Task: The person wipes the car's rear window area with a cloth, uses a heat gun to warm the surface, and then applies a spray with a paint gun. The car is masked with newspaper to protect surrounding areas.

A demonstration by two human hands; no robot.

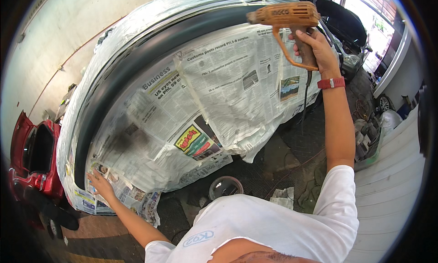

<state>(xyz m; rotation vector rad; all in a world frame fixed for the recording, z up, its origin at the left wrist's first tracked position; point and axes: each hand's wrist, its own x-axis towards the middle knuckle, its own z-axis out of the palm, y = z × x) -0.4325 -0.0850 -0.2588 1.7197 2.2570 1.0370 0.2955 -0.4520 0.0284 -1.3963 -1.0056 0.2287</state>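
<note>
My right hand grips the handle of an orange Ingco heat gun, raised at the upper right with its nozzle pointing left. A dark power cord hangs from its handle. Below and left of the nozzle curves a dark grey painted strip of car body, bare between masked areas. Newspaper masking covers the car's side under this strip, with a dark smudge of overspray at its left. At lower left my left hand has its fingers spread against the newspaper, near the strip's lower end, and holds nothing.
A red car with a raised lid is at the far left. Behind the gun, a dark car has its hood up. A round clear-looking container, paper and cloth lie on the floor. A corrugated white panel borders the right.
</note>
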